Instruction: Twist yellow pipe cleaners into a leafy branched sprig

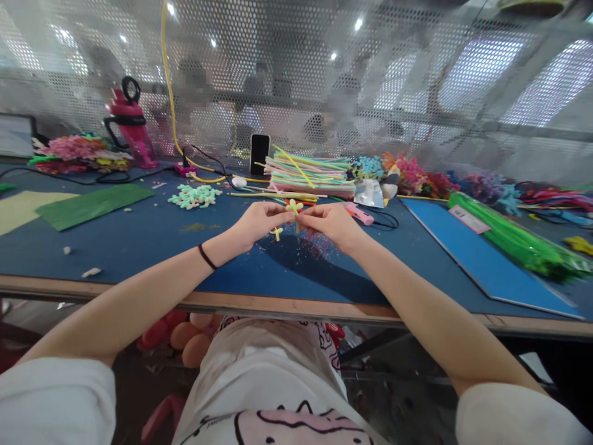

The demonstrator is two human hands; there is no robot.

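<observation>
— Holding what?
— A little yellow flower (294, 207), pinched by the left hand (259, 224) and the right hand (331, 224). Close together, fingertips shut on it from both sides.
— Where?
— Up over the blue table (139, 247), near the middle. Just under the left hand, a second small yellow flower (277, 233). Held or lying down, cannot tell which.
— Anything on the wrist?
— A black band (207, 256), on the left one.
— And behind the hands?
— A pile of long thin sticks (310, 173) in light colours, just past the fingers. A black phone (259, 153) standing up next to it. A heap of pale green flowers (195, 196) off to the left, flat on the table.
— Farther left?
— A green paper (92, 204), lying flat, and a pink bottle (132, 127) back by the see-through wall.
— On the right?
— A long green bundle (519, 244) in a clear bag, beside a lighter blue sheet (467, 259). Well apart from both hands.
</observation>
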